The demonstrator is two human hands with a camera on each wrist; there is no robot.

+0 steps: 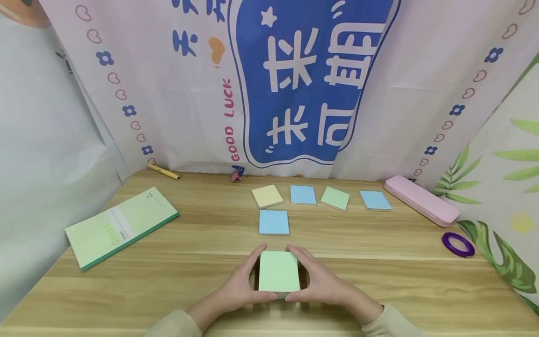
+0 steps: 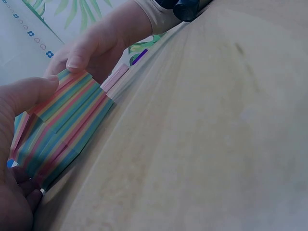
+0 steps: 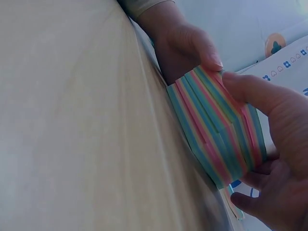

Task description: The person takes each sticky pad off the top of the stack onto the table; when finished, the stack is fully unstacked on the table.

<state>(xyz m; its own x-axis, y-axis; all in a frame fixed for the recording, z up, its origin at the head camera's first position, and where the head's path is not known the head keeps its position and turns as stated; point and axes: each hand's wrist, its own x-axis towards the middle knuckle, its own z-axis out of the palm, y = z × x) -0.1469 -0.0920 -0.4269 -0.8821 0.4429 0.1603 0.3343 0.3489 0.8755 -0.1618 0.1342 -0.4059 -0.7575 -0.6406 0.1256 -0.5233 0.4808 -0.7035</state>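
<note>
A thick stack of sticky notes (image 1: 279,271), pale green on top, stands near the front middle of the table. My left hand (image 1: 237,289) grips its left side, thumb on the near face and fingers round the far edge. On the other side my right hand (image 1: 323,284) holds it the same way, the thumbs nearly meeting. In the left wrist view the stack (image 2: 65,125) shows layers of pink, teal and yellow, some slightly out of line. The right wrist view shows the same striped stack (image 3: 216,125) low at the tabletop; whether it touches is hard to tell.
Beyond the stack lie a blue pad (image 1: 273,222), a yellow pad (image 1: 267,196), another blue pad (image 1: 302,194), a green pad (image 1: 335,198) and a further blue pad (image 1: 375,200). Around them are a notepad (image 1: 122,227), pen (image 1: 163,171), clips (image 1: 236,173), pink case (image 1: 421,200) and purple tape roll (image 1: 447,239).
</note>
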